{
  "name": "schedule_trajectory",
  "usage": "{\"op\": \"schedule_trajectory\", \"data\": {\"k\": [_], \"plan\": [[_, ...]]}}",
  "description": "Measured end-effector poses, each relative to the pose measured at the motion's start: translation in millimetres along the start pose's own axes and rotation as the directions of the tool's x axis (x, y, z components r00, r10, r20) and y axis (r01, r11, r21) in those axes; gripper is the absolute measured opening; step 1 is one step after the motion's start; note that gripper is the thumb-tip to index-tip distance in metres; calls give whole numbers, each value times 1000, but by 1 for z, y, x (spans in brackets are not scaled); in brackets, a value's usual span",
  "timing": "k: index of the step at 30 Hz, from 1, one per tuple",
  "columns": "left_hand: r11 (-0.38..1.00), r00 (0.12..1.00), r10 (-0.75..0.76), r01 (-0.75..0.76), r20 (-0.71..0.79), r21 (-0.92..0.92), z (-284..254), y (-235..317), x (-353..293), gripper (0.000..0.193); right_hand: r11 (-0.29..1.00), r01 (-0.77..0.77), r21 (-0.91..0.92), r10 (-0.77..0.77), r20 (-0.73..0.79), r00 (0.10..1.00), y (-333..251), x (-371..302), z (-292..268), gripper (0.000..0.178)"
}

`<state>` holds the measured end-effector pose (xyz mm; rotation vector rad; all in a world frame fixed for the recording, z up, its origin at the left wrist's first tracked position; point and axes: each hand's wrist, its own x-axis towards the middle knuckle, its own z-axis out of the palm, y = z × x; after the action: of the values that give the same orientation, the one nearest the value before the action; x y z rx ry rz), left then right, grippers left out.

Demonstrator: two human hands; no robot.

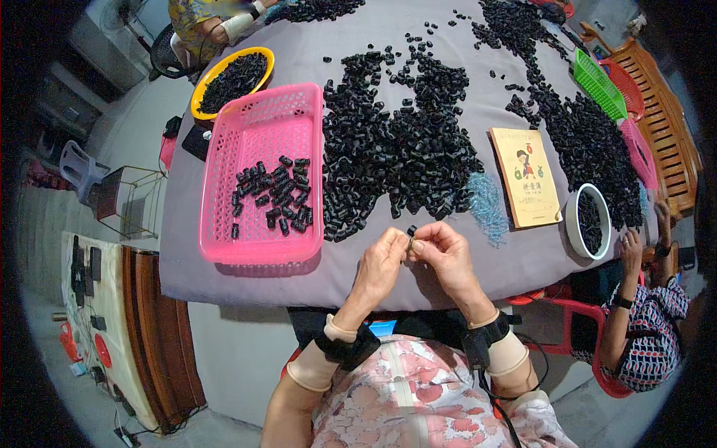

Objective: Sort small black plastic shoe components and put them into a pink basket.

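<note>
Near the table's front edge, my left hand [381, 261] and my right hand [446, 260] meet with their fingertips pinched together. A small black cylindrical piece [411, 231] shows at the fingertips, partly hidden by them. Just beyond my hands spreads a large heap of similar black pieces [403, 149]. To the left stands a pink perforated plastic basket [261, 252], with a small pile of black pieces [280, 194] in it. Right of the heap lies a bunch of thin, clear bluish pieces [488, 209], too fine to make out.
A yellow-rimmed basin [196, 103] of black parts sits behind the pink basket. Rightward are a notebook [532, 183], a white bowl [573, 231], another black heap [590, 142] and a green basket [597, 86]. Co-workers sit at the right [646, 328] and far left [198, 33].
</note>
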<state>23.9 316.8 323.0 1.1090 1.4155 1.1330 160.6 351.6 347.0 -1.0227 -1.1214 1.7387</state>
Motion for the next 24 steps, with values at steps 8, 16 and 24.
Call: {"op": "schedule_trajectory", "data": {"k": [8, 16, 24], "plan": [[987, 991, -131, 131, 5, -88, -3, 6, -2, 28, 593, 300, -747, -454, -3, 891, -9, 5, -21, 7], [986, 999, -16, 21, 32, -165, -4, 0, 1, 20, 819, 271, -506, -280, 61, 958, -2, -7, 7, 10], [999, 998, 10, -7, 66, -41, -8, 0, -5, 24, 965, 121, -232, -141, -72, 987, 10, -7, 0, 10]]}}
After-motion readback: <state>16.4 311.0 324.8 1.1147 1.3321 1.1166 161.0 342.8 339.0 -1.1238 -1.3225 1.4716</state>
